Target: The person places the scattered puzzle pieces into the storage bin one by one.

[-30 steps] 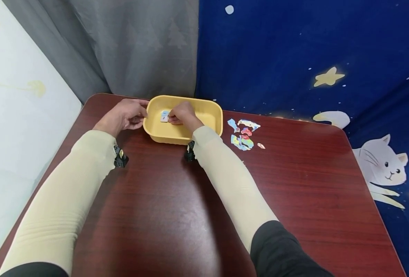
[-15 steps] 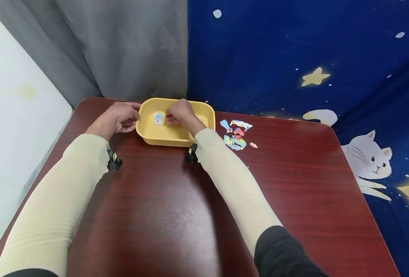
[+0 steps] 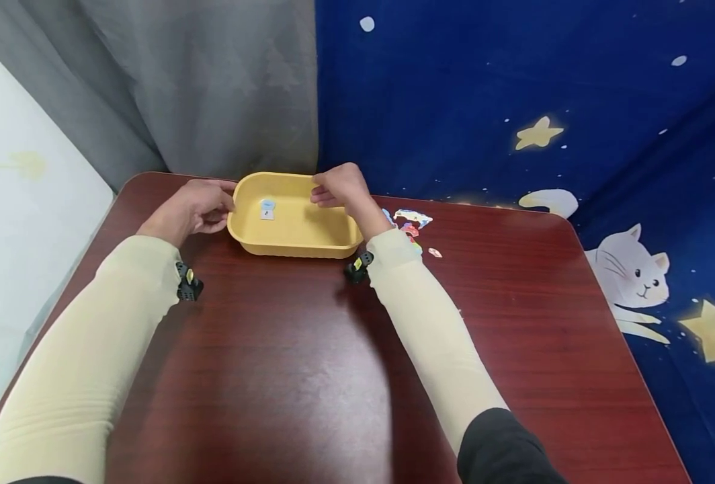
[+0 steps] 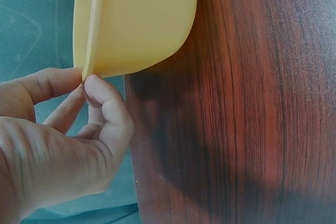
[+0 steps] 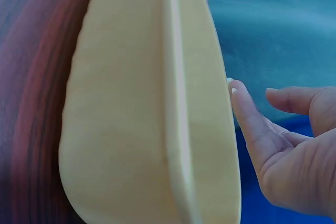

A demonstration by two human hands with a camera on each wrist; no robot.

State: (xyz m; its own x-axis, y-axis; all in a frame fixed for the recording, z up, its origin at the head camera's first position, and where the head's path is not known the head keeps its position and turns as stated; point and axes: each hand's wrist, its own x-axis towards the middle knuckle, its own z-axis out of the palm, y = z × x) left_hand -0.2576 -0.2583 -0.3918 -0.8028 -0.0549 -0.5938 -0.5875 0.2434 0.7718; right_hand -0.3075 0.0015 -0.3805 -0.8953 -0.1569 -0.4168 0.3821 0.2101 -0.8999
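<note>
At the far left of the table stands a yellow plastic basin point(image 3: 291, 225). My left hand point(image 3: 194, 208) pinches its left rim between thumb and fingers, as the left wrist view shows close up at the basin wall point(image 4: 144, 19). Over the basin's right half hovers my right hand point(image 3: 342, 187), thumb and fingers apart with nothing between them; the right wrist view shows the hand point(image 5: 294, 150) beyond the rim. Inside the basin, toward the left, lie a small light-blue paper piece point(image 3: 267, 204) and a small white piece point(image 3: 267, 215) with a dark mark.
Several torn-looking colourful paper pieces point(image 3: 414, 216) lie right of the basin, partly hidden by the right forearm. One small piece point(image 3: 435, 253) lies apart from them. The dark red table point(image 3: 309, 349) ends at the grey curtain point(image 3: 212, 81) and the blue curtain point(image 3: 430, 94).
My right hand has lifted away from the small pieces and moved right over the basin. The left hand keeps hold of the rim. The camera view has shifted slightly.
</note>
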